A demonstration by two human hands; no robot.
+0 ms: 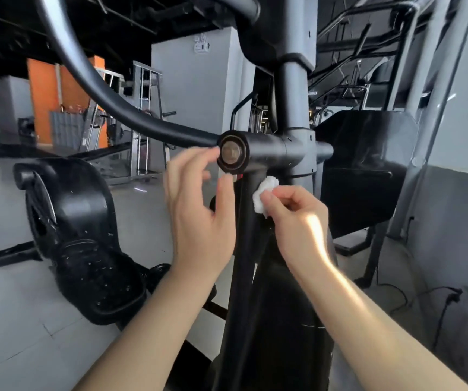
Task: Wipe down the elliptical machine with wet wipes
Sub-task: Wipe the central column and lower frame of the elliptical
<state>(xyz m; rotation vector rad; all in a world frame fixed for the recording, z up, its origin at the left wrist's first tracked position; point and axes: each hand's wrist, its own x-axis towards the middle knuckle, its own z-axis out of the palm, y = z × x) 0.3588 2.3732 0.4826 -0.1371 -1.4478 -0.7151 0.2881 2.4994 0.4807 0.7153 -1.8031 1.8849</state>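
The black elliptical machine [266, 145] fills the middle of the view, with a round pivot cap [231, 152] at the joint of its curved handle arm [91, 80]. My left hand [199, 210] touches the rim of that cap with thumb and fingertips spread, holding nothing. My right hand [297, 215] pinches a crumpled white wet wipe [264, 196] and presses it against the black swing bar [248, 221] just below the joint.
The black foot pedal [86, 258] sits low on the left. A grey upright column [293, 94] rises behind the joint. A black machine housing [362, 170] stands to the right, with cables [447, 303] on the floor by the grey wall. Gym racks stand at back left.
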